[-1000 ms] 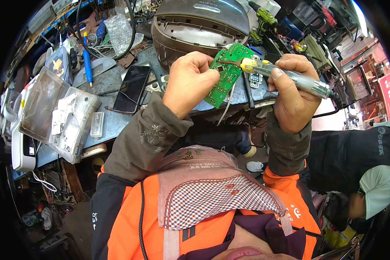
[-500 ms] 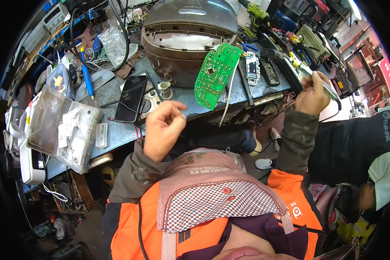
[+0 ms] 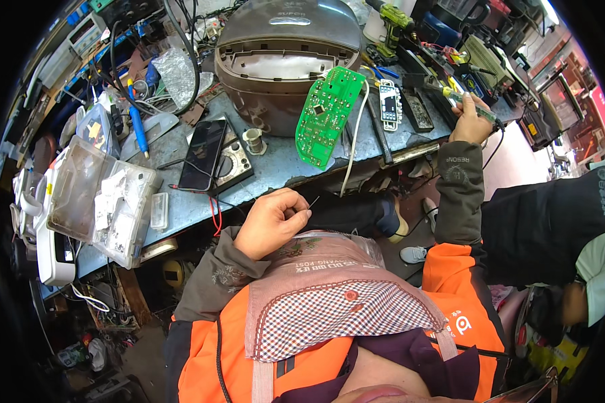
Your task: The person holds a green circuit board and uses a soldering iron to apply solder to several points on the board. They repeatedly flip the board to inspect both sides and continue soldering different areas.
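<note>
Near my apron, my left hand (image 3: 273,222) is closed in a pinch on a thin solder wire (image 3: 314,200) whose short end sticks out past the fingertips. Out to the right, my right hand (image 3: 472,123) is wrapped round a soldering iron (image 3: 452,95) with a translucent green handle; its cord trails down behind the hand. Its tip is hard to make out against the clutter. Between the hands, apart from both, a green circuit board (image 3: 329,117) leans against the brown rice cooker (image 3: 269,101), and a white cable (image 3: 357,131) hangs beside it.
A black phone (image 3: 202,153) lies on a meter (image 3: 236,161) beside a small metal cylinder (image 3: 253,140). An open parts case (image 3: 81,191) sits at the left. Right of the board are a white-framed panel (image 3: 390,104) and a green drill (image 3: 390,27). Another person (image 3: 544,225) stands at right.
My left hand has come down toward me and slightly right, and the wire now shows at its fingertips. My right hand has moved up and a little left with the soldering iron.
</note>
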{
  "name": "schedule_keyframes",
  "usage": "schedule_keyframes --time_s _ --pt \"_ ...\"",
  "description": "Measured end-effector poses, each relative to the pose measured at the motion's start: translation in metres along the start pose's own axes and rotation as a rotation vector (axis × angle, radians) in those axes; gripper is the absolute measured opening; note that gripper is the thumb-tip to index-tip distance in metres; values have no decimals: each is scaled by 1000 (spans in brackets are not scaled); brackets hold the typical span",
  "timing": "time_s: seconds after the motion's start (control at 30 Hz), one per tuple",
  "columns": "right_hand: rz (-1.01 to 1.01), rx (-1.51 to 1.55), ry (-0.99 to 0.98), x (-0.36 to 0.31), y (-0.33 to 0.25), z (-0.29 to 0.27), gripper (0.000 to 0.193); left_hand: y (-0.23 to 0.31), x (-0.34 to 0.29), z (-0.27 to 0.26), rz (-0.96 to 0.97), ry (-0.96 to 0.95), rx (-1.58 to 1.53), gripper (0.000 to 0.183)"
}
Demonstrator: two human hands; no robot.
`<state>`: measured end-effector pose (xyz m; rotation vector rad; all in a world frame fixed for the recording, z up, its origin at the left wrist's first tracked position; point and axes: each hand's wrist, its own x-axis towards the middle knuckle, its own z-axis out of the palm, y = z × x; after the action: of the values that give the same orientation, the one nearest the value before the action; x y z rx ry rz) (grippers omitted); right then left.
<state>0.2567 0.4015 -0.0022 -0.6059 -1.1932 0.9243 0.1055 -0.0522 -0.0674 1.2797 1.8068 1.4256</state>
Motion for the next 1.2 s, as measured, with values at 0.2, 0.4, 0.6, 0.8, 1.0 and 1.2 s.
schedule_keyframes --time_s 0.2,0.4,0.6,0.8,1.0,1.2 --pt "42 -4 -13 7 4 6 18 -2 -3 3 -42 -58 26 14" --pt "-36 65 85 8 -9 5 16 -6 1 2 -63 -79 55 18" --pt "39 -99 -23 30 6 5 16 0 7 1 -131 -66 45 17" --pt "203 5 -141 32 33 17 20 -6 8 2 -91 -29 1 16" --pt "192 48 -71 40 44 18 21 0 11 -3 -125 30 8 15" --pt "234 81 -53 39 39 17 21 -10 23 -8 -155 171 -247 16"
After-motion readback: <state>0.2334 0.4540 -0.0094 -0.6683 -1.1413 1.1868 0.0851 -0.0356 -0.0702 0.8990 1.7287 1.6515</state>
